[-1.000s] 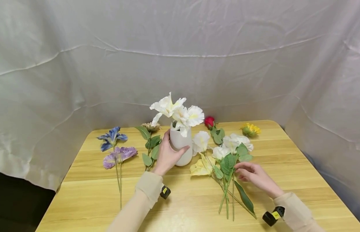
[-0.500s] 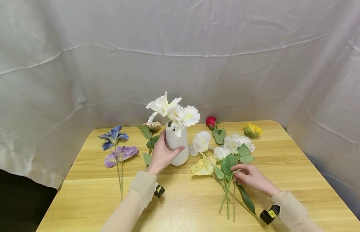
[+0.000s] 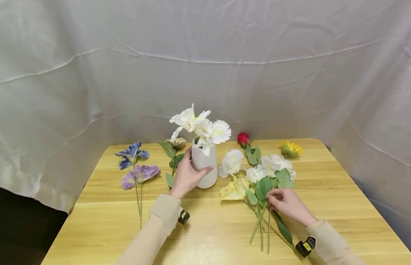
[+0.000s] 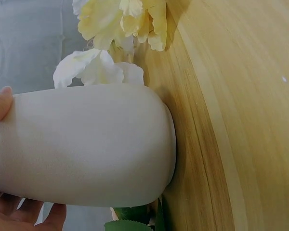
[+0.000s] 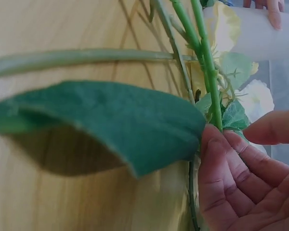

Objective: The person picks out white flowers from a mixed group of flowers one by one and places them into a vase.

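Observation:
My left hand (image 3: 188, 175) grips a white vase (image 3: 205, 169) from its left side, thumb across the front. The vase stands upright, with white irises (image 3: 202, 127) in its mouth. In the left wrist view, the vase's base (image 4: 154, 144) meets the table. My right hand (image 3: 289, 204) pinches a green stem (image 5: 209, 82) just below its leaves (image 3: 263, 187), among crossed stems. White flowers (image 3: 273, 165) top this bunch, and a yellow flower (image 3: 233, 189) lies to its left. A long dark leaf (image 5: 106, 120) passes close to the right fingertips. Exactly which bloom the pinched stem carries is hard to tell.
Blue (image 3: 132, 154) and purple flowers (image 3: 140, 176) lie at the left. A beige flower (image 3: 178, 142) is behind the left hand. A red rose (image 3: 243, 139) and a yellow flower (image 3: 291, 149) lie at the back, before a grey curtain (image 3: 205, 73).
My right hand has closed in leftward on the stems, and a leaf and stem there have turned slightly. The vase has shifted a little left under the left hand's grip.

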The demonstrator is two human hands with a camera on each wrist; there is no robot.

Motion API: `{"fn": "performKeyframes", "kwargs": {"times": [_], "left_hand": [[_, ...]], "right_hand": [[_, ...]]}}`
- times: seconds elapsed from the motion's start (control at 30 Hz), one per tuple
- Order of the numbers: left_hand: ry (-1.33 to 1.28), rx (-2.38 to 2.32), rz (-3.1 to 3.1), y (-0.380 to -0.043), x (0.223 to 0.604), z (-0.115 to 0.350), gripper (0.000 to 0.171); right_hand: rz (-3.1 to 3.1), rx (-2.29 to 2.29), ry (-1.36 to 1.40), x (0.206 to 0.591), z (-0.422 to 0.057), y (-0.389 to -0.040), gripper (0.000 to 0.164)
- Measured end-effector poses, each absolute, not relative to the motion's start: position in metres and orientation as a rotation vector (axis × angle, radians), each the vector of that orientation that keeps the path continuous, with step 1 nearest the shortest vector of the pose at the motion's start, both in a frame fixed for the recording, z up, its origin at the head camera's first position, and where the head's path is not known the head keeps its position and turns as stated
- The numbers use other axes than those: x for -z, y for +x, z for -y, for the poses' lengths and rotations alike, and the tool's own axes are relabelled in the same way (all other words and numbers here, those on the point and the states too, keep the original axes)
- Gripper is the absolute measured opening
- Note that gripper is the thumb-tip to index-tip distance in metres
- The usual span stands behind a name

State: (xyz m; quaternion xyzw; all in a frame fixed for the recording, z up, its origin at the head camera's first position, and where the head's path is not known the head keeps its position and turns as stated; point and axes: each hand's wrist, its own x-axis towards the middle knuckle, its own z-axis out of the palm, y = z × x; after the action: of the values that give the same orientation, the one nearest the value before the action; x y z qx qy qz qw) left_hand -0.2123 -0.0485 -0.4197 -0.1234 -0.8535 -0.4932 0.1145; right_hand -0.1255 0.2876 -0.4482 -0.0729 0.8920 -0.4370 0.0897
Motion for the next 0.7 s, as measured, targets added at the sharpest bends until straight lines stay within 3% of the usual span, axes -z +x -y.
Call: {"fn": "performKeyframes", "kwargs": {"times": [0.3, 0.7], "left_hand": [[-0.363, 1.440, 2.508, -0.2138, 0.4206, 0.0489, 0.096], [-0.353, 1.441, 2.524, -0.2135, 0.4183, 0.0495, 0.095]], "right_hand": [[-2.753, 1.315, -0.143, 0.4497, -0.2882, -0.1229, 0.023], [-2.683, 1.849, 0.032, 0.4510, -0.2865, -0.1192, 0.028]]}}
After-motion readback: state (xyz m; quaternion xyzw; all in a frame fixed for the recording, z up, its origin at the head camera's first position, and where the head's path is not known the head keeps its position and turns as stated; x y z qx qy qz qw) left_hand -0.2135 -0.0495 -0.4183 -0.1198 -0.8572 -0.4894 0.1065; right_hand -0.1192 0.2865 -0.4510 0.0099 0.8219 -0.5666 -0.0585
